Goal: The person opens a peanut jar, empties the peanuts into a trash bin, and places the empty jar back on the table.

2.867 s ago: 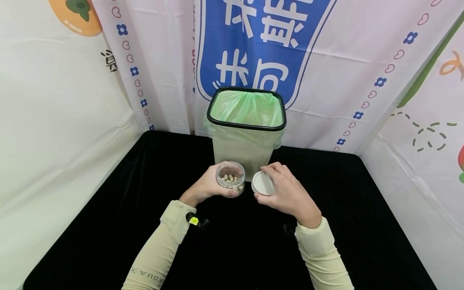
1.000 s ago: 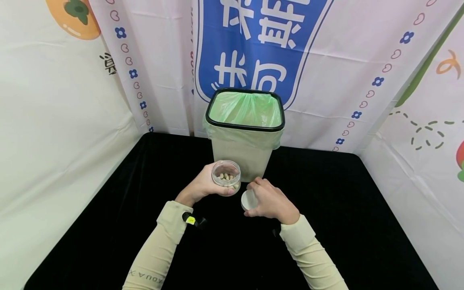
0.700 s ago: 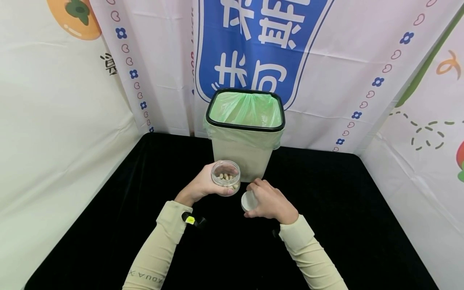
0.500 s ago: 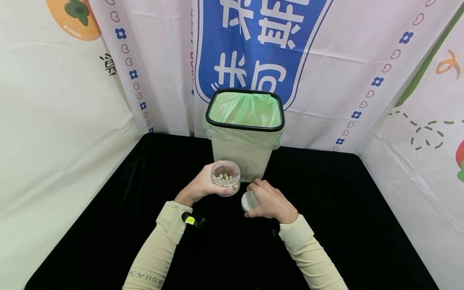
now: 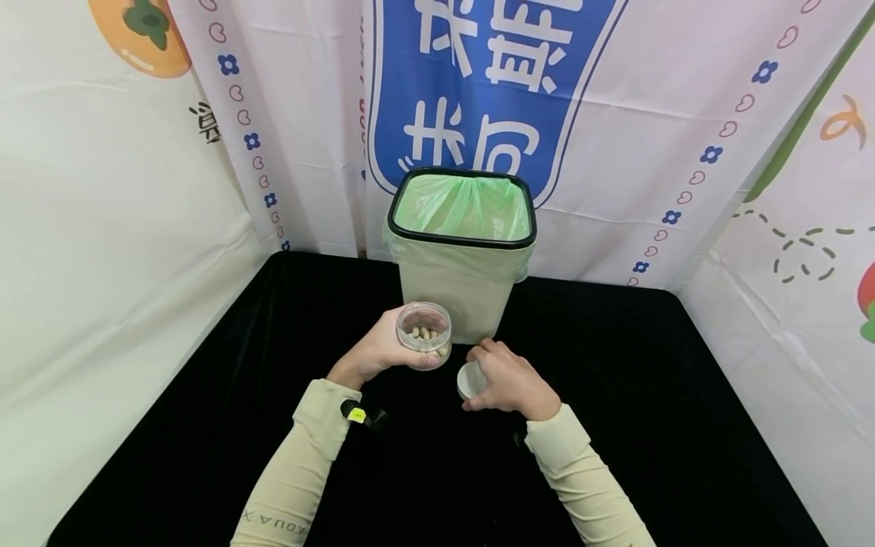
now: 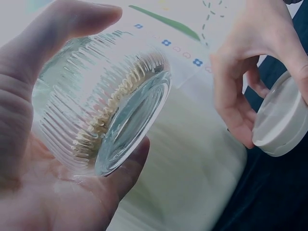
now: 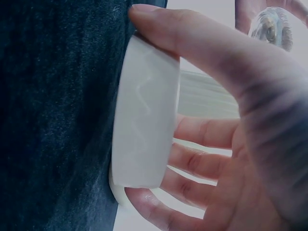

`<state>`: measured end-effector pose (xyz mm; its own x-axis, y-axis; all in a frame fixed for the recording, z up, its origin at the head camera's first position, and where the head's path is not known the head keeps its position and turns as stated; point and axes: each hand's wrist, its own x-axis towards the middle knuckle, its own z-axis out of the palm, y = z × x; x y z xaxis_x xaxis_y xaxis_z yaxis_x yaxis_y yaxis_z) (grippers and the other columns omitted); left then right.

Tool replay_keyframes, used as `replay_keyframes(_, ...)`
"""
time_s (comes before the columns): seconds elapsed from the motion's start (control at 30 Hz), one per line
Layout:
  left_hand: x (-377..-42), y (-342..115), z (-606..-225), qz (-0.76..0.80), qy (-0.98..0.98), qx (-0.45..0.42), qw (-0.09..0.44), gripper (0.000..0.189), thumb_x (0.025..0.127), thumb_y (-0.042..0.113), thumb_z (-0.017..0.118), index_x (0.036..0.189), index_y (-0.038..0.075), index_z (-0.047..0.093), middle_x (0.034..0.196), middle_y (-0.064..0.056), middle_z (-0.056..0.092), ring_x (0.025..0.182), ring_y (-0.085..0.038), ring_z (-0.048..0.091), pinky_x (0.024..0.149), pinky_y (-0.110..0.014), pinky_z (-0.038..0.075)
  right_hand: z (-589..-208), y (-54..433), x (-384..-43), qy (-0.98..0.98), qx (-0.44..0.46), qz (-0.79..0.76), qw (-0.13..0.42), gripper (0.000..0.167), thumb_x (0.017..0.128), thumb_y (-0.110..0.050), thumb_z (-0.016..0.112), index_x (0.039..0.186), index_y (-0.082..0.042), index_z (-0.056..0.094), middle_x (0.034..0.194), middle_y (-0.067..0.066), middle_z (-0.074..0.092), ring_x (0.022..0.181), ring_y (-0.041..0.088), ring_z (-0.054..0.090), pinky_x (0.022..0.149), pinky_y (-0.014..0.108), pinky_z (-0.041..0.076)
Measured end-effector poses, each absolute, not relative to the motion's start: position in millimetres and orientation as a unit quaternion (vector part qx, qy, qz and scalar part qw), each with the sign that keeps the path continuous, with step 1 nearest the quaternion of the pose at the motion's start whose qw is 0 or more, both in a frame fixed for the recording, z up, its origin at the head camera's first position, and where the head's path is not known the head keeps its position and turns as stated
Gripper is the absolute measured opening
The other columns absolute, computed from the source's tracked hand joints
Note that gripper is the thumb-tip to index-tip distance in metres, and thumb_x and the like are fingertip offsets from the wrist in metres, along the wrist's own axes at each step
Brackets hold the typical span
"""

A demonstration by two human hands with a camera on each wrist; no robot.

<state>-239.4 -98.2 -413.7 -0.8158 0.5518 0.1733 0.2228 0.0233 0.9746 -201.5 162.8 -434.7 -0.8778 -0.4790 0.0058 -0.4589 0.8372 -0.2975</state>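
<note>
My left hand [image 5: 381, 348] grips a clear, ribbed jar [image 6: 103, 96] without its cover, thumb on one side and fingers round the other. Small beige nut-like pieces [image 5: 425, 333] lie in the bottom of the jar, which tips a little toward the head camera. To its right, my right hand [image 5: 516, 382] pinches a round white lid [image 7: 147, 113] between thumb and fingertips, its flat face turned left. The lid is apart from the jar, lower and nearer the person. The right wrist view shows the lid's side edge-on, with the black cloth close beside it.
Right behind the hands stands a pale bin [image 5: 458, 292] with a black rim and a green plastic liner. Black cloth [image 5: 615, 365] covers the table. White printed curtains [image 5: 615, 167] close off the back and both sides.
Since the earliest frame, my right hand has moved left and nearer the person with the lid. The left hand with the jar has shifted slightly left. Over the last second both stay nearly still.
</note>
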Motion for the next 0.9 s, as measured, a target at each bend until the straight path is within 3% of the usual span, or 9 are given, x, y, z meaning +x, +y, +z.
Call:
replay_keyframes(0.5,-237.3,-101.9,-412.5,0.64,0.706,0.279,0.122,0.067,0.078,0.004,0.091,0.139,0.005,0.062,0.135,-0.018,0.068,0.123,-0.026,0.065,0.106,-0.03,0.052,-441.1,162.5,-205.2,0.958,-0.232,-0.151,0.07,0.072,0.072,-0.049,0.097,0.126,-0.013,0.065,0.124,0.008,0.063,0.106,0.025,0.061,0.082,0.045,0.058)
replay_keyframes(0.9,-237.9,-99.4,-413.3,0.631,0.714,0.28,0.115,0.065,0.077,0.003,0.091,0.136,0.005,0.064,0.133,-0.017,0.069,0.122,-0.024,0.066,0.105,-0.028,0.053,-444.8,163.4,-204.3,0.959,-0.238,-0.142,0.059,0.075,0.07,-0.047,0.099,0.126,-0.009,0.065,0.123,0.011,0.063,0.106,0.028,0.061,0.086,0.045,0.058)
